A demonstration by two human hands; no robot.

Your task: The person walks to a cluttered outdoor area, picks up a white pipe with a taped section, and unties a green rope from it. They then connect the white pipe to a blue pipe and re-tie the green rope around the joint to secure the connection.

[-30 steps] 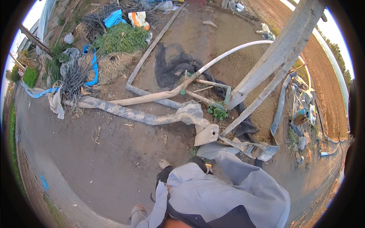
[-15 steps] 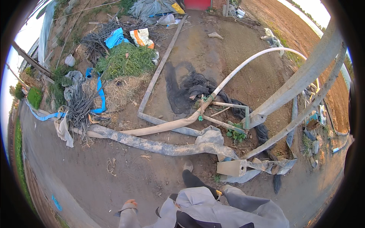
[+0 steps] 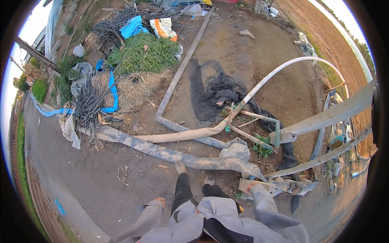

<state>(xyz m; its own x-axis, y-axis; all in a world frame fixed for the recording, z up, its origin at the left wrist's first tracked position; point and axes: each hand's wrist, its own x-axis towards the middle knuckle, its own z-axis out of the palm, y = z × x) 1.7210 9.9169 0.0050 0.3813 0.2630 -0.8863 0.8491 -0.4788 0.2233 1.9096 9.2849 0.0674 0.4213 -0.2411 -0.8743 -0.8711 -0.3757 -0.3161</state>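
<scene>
My left hand [image 3: 161,200] hangs low beside my leg, half covered by the grey sleeve; its fingers are too small to read, and no held thing shows. My right hand [image 3: 251,186] shows just past its cuff, over or beside the end of a pale concrete post [image 3: 263,186]; I cannot tell whether it touches. Ahead of my feet a muddy grey flat hose [image 3: 162,155] lies across the ground. Behind it runs a beige hose [image 3: 174,136], tied with green cord [image 3: 227,128] near a small metal frame [image 3: 277,133].
Black netting [image 3: 221,91] lies crumpled on the soil ahead. Cut greens [image 3: 142,54], straw [image 3: 139,87] and dark hose bundles [image 3: 87,107] are heaped at the left. Leaning posts [image 3: 336,115] cross the right side, and an arched white pipe [image 3: 291,62] rises behind them.
My view has shifted as I step forward, and both shoes now show near the muddy hose. My right hand has come into view by the post; my left hand has moved forward and right.
</scene>
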